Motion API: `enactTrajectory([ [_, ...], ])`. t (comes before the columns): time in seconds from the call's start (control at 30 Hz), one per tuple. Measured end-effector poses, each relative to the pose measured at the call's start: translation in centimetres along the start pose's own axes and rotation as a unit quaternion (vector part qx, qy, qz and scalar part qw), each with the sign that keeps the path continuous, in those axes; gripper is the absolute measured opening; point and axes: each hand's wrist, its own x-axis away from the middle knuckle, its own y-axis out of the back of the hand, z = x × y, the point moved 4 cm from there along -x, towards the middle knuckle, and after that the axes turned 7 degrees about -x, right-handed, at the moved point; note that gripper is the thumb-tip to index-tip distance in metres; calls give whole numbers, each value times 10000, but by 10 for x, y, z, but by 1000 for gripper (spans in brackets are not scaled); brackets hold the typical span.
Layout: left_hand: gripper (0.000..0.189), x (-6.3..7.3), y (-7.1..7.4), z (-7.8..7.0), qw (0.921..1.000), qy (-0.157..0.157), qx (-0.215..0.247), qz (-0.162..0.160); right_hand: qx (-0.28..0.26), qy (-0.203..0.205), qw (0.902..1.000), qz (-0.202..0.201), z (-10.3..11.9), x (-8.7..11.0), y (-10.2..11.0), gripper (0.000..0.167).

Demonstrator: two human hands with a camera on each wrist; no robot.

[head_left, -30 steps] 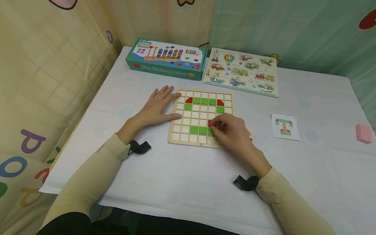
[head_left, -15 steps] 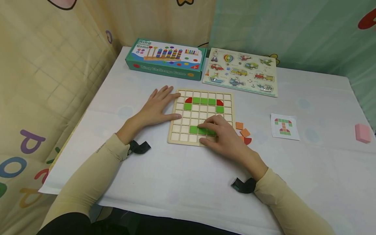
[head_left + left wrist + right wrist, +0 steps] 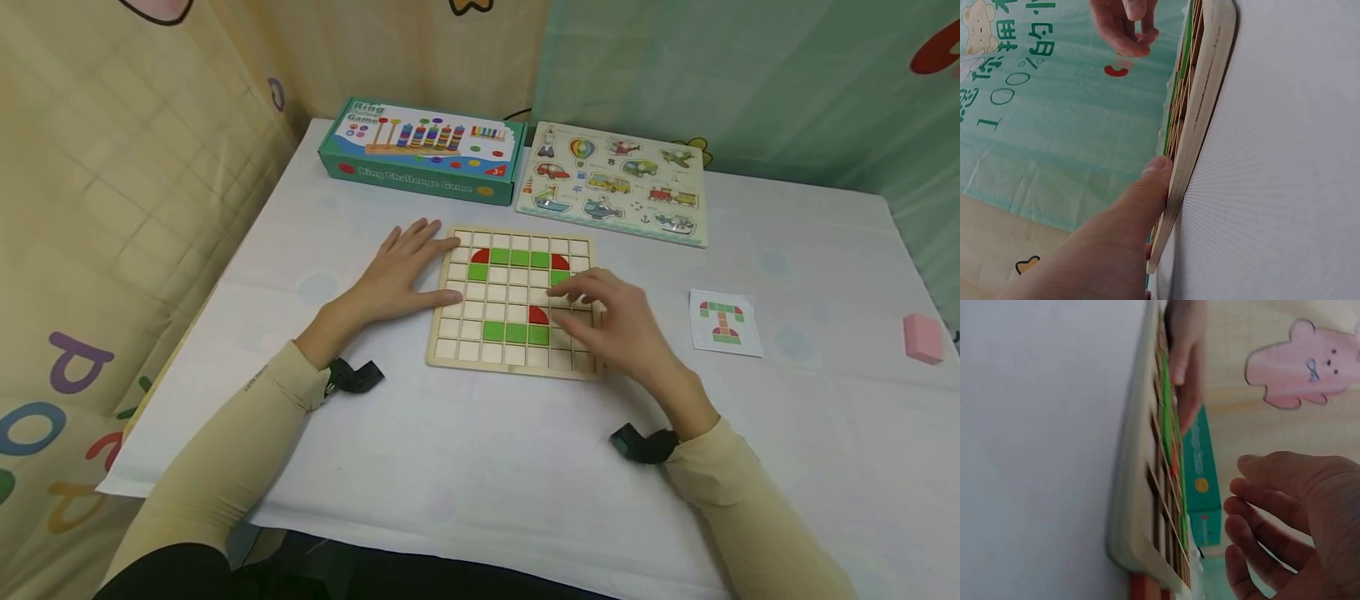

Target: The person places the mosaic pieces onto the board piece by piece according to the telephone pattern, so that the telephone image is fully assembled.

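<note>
A wooden grid board (image 3: 438, 350) lies on the table with green square tiles (image 3: 516, 333) and red quarter-round tiles (image 3: 538, 315) set in some of its cells. My left hand (image 3: 393, 271) is spread flat, its thumb and index finger resting on the board's left edge; in the left wrist view the thumb (image 3: 1150, 181) touches the board's side. Over the board's right side hovers my right hand (image 3: 618, 325), fingers loosely bent and holding nothing. The right wrist view shows the bare gap between the right thumb and fingers (image 3: 1266, 519).
A red-orange loose tile (image 3: 1144, 587) lies beside the board in the right wrist view; the right hand covers that spot in the head view. A pattern card (image 3: 724, 325) and a pink block (image 3: 922, 338) lie to the right. Behind are a green game box (image 3: 423, 179) and a picture puzzle (image 3: 611, 179).
My right hand went from the red tile in the lower part to the lower green row, then lifted off towards the right. The loose orange tiles became hidden behind it. The left hand stayed put.
</note>
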Motion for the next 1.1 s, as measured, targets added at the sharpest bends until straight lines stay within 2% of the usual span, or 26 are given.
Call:
enactTrajectory([
  [0.1,90,0,0,0,10000,10,32,25,101,-626,9980,-27,-15,1,23,27],
  [0.23,90,0,-1,-1,10000,32,44,60,267,-1406,9894,264,-30,5,44,28],
  [0.33,89,0,0,-1,10000,38,37,61,483,-1924,9782,622,-37,8,51,33],
  [0.43,89,0,0,-1,10000,38,29,55,614,-2242,9678,965,-42,10,52,33],
  [0.6,89,0,1,-1,10000,38,28,50,597,-2303,9642,1174,-46,9,49,26],
  [0.73,90,0,2,-2,10000,45,14,43,476,-2168,9686,1121,-45,9,51,23],
  [0.93,90,1,3,-2,10000,19,35,25,141,-2002,9778,598,-43,8,55,18],
  [1.1,89,0,0,-2,10000,40,38,30,-260,-1918,9808,254,-35,2,43,18],
])
